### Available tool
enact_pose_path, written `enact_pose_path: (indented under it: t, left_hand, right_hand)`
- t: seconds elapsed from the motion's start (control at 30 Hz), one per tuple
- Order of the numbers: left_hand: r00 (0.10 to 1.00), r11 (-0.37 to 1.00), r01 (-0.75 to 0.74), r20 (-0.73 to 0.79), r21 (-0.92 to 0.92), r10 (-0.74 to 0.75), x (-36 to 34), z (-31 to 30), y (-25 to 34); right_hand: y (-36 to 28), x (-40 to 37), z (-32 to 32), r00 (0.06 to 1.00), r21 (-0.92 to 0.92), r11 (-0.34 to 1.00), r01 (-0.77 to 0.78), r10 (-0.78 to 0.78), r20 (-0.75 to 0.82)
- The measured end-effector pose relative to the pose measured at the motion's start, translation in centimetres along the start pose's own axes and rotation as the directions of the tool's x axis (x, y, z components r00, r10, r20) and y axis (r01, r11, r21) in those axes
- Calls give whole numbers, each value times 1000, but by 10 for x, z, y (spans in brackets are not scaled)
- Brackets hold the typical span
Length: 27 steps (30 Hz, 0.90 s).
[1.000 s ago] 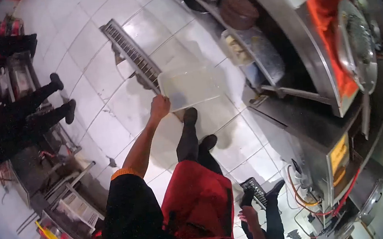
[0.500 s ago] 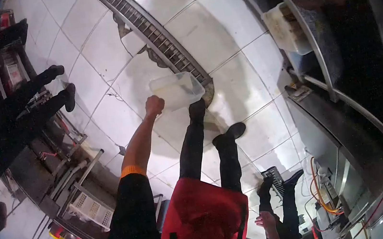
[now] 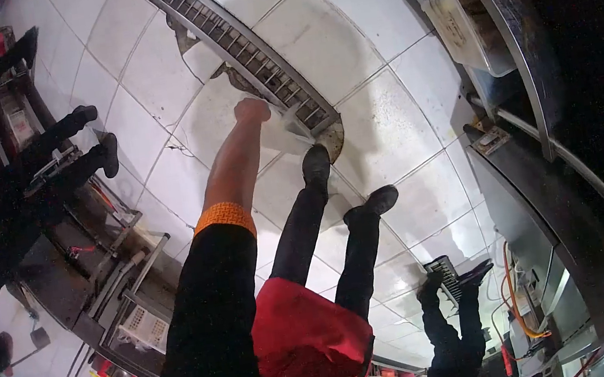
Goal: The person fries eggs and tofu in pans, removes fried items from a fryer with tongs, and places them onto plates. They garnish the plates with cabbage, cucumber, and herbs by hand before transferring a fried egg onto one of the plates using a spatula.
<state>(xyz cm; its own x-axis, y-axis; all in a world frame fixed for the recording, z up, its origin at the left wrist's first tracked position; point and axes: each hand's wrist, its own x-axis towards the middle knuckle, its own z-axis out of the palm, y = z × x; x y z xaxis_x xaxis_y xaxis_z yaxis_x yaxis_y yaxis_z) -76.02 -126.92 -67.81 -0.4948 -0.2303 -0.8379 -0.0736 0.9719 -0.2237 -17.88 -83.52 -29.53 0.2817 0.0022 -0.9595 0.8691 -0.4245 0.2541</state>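
Observation:
My left hand (image 3: 252, 109) is stretched far forward in a black sleeve with an orange cuff. Its fingers are closed on a translucent plastic container (image 3: 290, 124), which is tilted and partly hidden by the hand. The container hangs over the white floor tiles, near the end of a metal drain grate (image 3: 241, 44). My right hand cannot be picked out. A blurred hand-like shape lies at the bottom edge, and whose it is cannot be told.
A steel shelf at right holds a stained plastic bin (image 3: 475, 28). Below it stands a metal counter (image 3: 523, 216) with an orange hose (image 3: 517, 305). Another person's legs (image 3: 442, 322) are at lower right, a second person's (image 3: 65, 158) at left beside cluttered racks (image 3: 116, 281).
My left arm has reached farther forward, and the container has turned from showing its open inside to a narrower, tilted side. The hand seen at lower right is no longer clear.

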Motion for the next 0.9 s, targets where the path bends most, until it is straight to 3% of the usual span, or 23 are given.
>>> enact_pose_path:
  t: [0.17, 0.33, 0.4, 0.43, 0.47, 0.5, 0.53, 0.6, 0.67, 0.73, 0.8, 0.87, 0.9]
  left_hand:
    - [991, 983, -107, -62, 151, 117, -20, -25, 24]
    - [976, 998, -51, -213, -24, 45, 11, 4, 22]
    - [882, 980, -185, -428, 74, 199, 60, 54, -6]
    - [852, 956, -251, -433, 154, 293, 39, 43, -11]
    - [814, 921, -310, -434, 235, 385, 15, 31, -15]
    - [932, 900, -263, -148, 347, 330, -23, 0, -6]
    - [959, 957, -261, -82, 124, 272, -11, 17, -24]
    - [801, 903, -422, -432, 86, 415, 16, 92, -65]
    - [602, 827, -447, -570, 340, 559, -57, 78, -42]
    - [551, 773, -630, -742, -70, 382, -91, 81, -14]
    - [706, 615, -624, -685, -482, 180, -185, 25, 44]
    - [684, 511, -683, -703, -522, 195, -226, 7, 92]
    - [712, 461, -660, -689, -593, 134, -245, -3, 122]
  right_hand:
    - [-29, 21, -7, 997, -44, 996, 74, -75, -6]
    - [-25, 7, -19, 993, -54, 991, 120, -120, 0]
    - [11, -10, -17, 993, 14, 993, 116, -117, 31]
    - [25, -13, -12, 991, 43, 991, 128, -130, 34]
    - [50, -20, -8, 991, 99, 988, 115, -121, 57]
    - [62, -21, -1, 989, 136, 983, 125, -135, 63]
    - [79, -27, 8, 987, 163, 980, 114, -130, 92]
    - [107, -27, 24, 981, 211, 971, 109, -140, 137]
    - [119, -20, 37, 967, 231, 964, 132, -177, 183]
    - [124, -14, 41, 950, 233, 958, 167, -220, 223]
    - [128, 3, 41, 959, 263, 956, 130, -189, 214]
    - [131, 24, 41, 987, 348, 937, -34, -23, 158]
    - [123, 19, 45, 996, 312, 950, 17, -43, 78]
